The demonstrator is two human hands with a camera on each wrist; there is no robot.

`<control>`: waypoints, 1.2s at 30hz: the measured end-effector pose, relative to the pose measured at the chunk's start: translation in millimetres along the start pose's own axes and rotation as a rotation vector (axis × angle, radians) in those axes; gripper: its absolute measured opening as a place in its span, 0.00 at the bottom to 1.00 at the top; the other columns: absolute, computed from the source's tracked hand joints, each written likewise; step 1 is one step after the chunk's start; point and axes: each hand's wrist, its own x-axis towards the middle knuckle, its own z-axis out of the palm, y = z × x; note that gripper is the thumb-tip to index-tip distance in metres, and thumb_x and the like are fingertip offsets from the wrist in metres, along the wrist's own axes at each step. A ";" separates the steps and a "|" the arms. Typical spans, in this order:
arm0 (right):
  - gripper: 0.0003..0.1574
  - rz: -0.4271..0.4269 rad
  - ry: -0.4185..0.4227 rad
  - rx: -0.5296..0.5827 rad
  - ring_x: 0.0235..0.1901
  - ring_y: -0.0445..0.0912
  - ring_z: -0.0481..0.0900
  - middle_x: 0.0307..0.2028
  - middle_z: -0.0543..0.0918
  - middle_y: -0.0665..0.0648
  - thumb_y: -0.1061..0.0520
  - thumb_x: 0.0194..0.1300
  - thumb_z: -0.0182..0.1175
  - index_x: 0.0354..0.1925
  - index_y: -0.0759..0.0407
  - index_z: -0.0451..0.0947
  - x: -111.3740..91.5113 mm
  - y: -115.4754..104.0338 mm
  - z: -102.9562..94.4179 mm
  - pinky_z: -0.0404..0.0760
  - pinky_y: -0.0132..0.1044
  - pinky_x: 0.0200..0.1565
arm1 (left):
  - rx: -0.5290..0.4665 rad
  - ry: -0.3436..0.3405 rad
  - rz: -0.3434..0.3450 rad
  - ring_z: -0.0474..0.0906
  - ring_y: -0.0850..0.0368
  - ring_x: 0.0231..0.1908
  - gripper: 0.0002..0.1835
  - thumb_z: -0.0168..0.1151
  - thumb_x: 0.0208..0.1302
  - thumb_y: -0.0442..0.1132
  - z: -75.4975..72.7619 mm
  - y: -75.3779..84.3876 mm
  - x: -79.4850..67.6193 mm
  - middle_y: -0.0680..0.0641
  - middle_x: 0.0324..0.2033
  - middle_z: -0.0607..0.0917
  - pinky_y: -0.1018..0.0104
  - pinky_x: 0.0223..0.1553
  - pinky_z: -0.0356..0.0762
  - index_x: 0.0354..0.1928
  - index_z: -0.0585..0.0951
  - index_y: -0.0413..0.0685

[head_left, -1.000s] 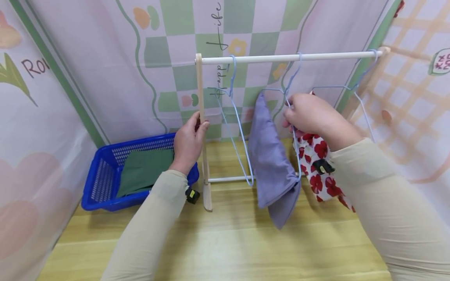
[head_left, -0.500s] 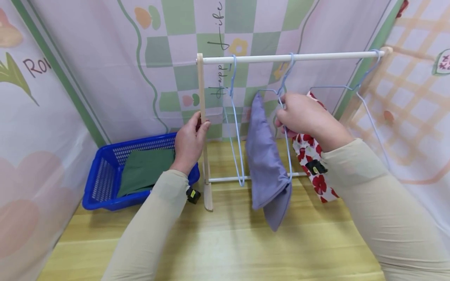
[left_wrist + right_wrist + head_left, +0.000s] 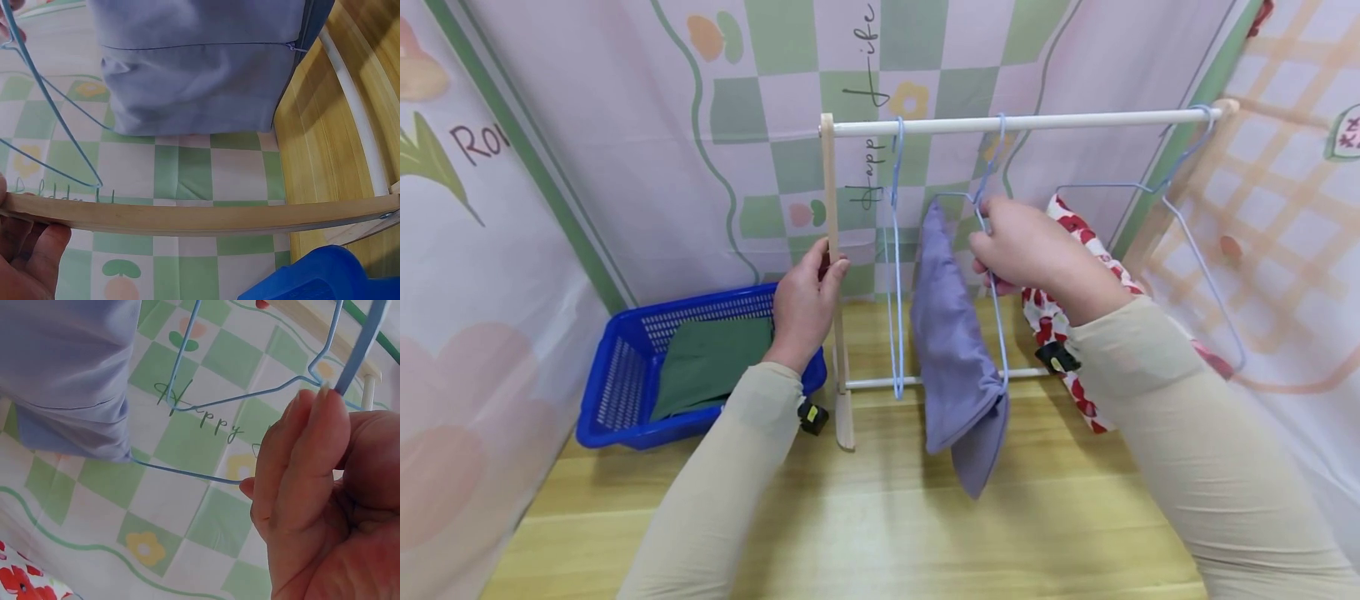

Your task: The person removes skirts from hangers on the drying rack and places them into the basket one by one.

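Nearest, the person's left sleeve (image 3: 700, 492) and right sleeve (image 3: 1217, 442) reach forward over a wood-grain table (image 3: 850, 525). At the left stands a blue basket (image 3: 625, 437) with a folded green cloth (image 3: 711, 362) inside. Just beside it, the left hand (image 3: 805, 304) wraps closely round a rack's left wooden post (image 3: 830, 196), thumb toward the person. Farther right, the right hand (image 3: 1026, 250) grips the wire of a blue hanger (image 3: 1002, 333) below its hook, fingers curled tight. A purple cloth (image 3: 955, 342) hangs from that hanger, between a second hanger (image 3: 897, 275) and a red-flowered cloth (image 3: 1078, 233) at the right. All three hooks sit over a white rod (image 3: 1097, 121); behind rises a green-checked backdrop (image 3: 910, 33)
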 end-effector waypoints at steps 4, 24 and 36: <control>0.37 0.004 -0.003 0.016 0.21 0.45 0.84 0.32 0.85 0.59 0.56 0.78 0.43 0.77 0.70 0.51 -0.2 -3.1 2.1 0.87 0.40 0.27 | -0.004 0.005 0.001 0.84 0.52 0.40 0.18 0.58 0.80 0.46 0.6 -0.4 0.1 0.45 0.47 0.89 0.55 0.39 0.82 0.64 0.80 0.48; 0.39 -0.009 -0.022 0.011 0.20 0.45 0.83 0.30 0.85 0.57 0.51 0.81 0.45 0.80 0.67 0.48 5.9 -18.5 11.7 0.86 0.39 0.27 | 0.004 -0.004 -0.004 0.85 0.52 0.41 0.20 0.57 0.80 0.48 -0.2 0.7 0.0 0.45 0.48 0.89 0.55 0.39 0.84 0.65 0.79 0.47; 0.40 -0.021 -0.028 0.053 0.21 0.46 0.84 0.31 0.85 0.58 0.51 0.81 0.44 0.80 0.66 0.47 7.7 -26.9 17.7 0.88 0.40 0.29 | -0.010 0.000 -0.008 0.84 0.52 0.39 0.19 0.57 0.80 0.48 -0.3 1.2 0.1 0.45 0.47 0.89 0.56 0.38 0.83 0.64 0.80 0.47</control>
